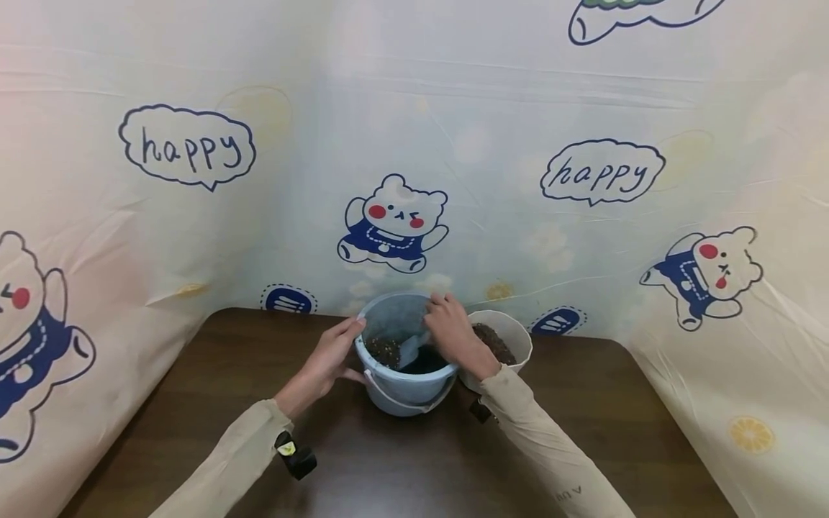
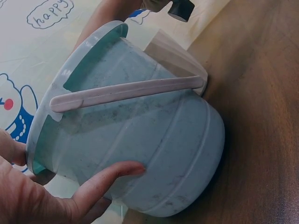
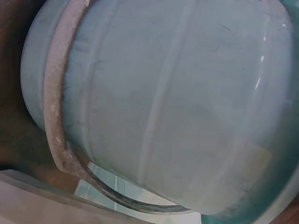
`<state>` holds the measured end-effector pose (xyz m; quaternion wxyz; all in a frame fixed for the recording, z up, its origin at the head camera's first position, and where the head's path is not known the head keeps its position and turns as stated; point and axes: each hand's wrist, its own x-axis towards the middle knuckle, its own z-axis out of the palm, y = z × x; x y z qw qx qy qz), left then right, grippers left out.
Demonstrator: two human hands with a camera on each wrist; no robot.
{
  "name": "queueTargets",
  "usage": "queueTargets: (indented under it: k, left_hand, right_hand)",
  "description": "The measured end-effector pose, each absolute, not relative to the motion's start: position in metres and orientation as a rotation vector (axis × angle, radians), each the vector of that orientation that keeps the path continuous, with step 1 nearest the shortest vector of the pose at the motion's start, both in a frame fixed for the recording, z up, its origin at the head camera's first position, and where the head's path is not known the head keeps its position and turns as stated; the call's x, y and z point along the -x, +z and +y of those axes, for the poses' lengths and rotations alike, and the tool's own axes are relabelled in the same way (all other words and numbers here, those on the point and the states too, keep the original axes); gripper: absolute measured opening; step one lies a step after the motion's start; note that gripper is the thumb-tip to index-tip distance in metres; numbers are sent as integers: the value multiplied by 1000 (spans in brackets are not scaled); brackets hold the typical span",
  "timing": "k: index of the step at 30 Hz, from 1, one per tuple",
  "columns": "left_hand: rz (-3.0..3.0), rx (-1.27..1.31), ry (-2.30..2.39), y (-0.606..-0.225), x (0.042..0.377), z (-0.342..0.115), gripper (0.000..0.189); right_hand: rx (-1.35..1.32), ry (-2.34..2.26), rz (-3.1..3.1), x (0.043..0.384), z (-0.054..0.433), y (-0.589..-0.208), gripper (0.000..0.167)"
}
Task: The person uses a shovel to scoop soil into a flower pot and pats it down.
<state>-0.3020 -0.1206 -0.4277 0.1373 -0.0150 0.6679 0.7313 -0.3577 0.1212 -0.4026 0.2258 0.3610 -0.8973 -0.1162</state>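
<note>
A light blue bucket [image 1: 401, 392] stands on the table, its pale handle [image 2: 131, 93] hanging down at the front. My left hand [image 1: 330, 352] grips the bucket's left side, the thumb lying along the outer wall. Over the bucket's opening, my right hand [image 1: 448, 327] holds a small blue-grey trowel [image 1: 411, 351], whose blade rests low inside beside dark soil [image 1: 385, 352]. The trowel's grip is mostly hidden by the fingers. In the right wrist view the bucket wall [image 3: 177, 102] fills the picture, so the right hand's fingers do not show there.
A white pot [image 1: 518, 332] holding brown soil [image 1: 495, 344] stands close against the bucket's right side, partly behind my right wrist. The dark wooden table [image 1: 363, 467] meets a printed cloth backdrop [image 1: 492, 237] at the back and sides.
</note>
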Motion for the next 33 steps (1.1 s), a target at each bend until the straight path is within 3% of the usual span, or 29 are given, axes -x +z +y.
queueTargets:
  k: [8, 17, 22, 33]
  left_hand:
    - [1940, 43, 2092, -428, 301, -121, 60]
    - [1947, 25, 2058, -427, 301, -116, 60]
    - [1946, 9, 2059, -426, 304, -112, 59]
    - [1945, 3, 2068, -428, 302, -118, 60]
  right_hand:
    - [-1083, -111, -2497, 358, 123, -407, 9]
    - [-1179, 239, -2558, 360, 144, -405, 21]
    - [-1096, 421, -2588, 359, 159, -395, 24]
    - [-1112, 422, -2560, 362, 154, -396, 29]
